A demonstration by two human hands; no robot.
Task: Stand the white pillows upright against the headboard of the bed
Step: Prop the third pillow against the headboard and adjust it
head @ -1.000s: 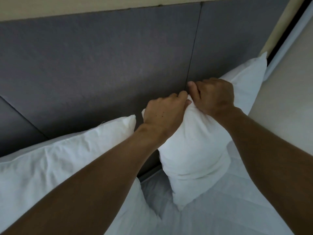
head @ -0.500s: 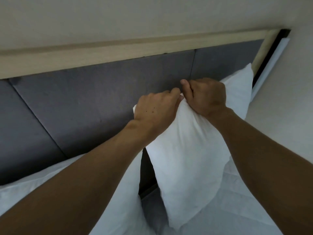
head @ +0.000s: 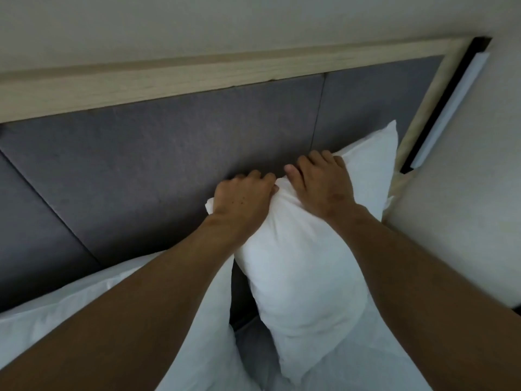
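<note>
right pillow (head: 304,277) upright at grey headboard (head: 169,165) | top edge clenched by left hand (head: 242,197) | gripped by right hand (head: 324,182) fingers

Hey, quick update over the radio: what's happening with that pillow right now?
Left hand and right hand both gripping top edge of right pillow. Pillow upright near grey headboard. Second pillow lies to the left. Nothing blocking.
</note>
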